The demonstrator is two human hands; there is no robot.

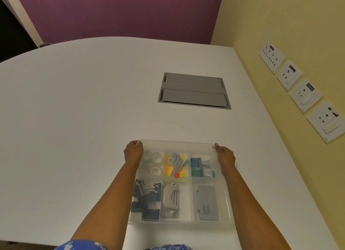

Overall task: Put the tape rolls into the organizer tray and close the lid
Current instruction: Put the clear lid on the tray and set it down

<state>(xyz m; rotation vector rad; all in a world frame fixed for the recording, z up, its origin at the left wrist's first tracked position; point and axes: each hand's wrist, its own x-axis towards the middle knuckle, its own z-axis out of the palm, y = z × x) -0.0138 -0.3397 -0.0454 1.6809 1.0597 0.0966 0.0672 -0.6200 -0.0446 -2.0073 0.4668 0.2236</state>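
Sleeve [80, 245]: blue and white patterned cloth is showing at the near edge, under the left forearm.
Organizer tray [228, 201]: a clear plastic tray is sitting on the white counter [74, 119] near the person, split into six compartments, three near and three far.
Lid [177, 142]: a clear lid is lying over the tray; its far edge is showing as a pale line between the two hands. Whether it is fully seated, I cannot tell.
Near compartments: blue and black binder clips [147, 197] are filling the left one, a grey hole punch [170, 199] is lying in the middle one, and a flat grey case [208, 203] is lying in the right one.
Tape rolls [155, 163]: clear rolls are lying in the far left compartment, just beside the left wrist.
Far middle compartment: yellow sticky notes [168, 167] are lying under pens and a small red ball [176, 175].
Far right compartment: teal binder clips [197, 166] are sitting in two rows.
Left hand [134, 151]: the grip is curling around the far left corner of the lid, fingers pinching its edge.
Right hand [225, 154]: the grip is pinching the far right corner of the lid in the same way.
Grey hatch [194, 90]: a two-flap panel is sitting flush in the counter, well beyond the tray.
Wall sockets [304, 93]: four white plates are lining the yellow wall on the right.
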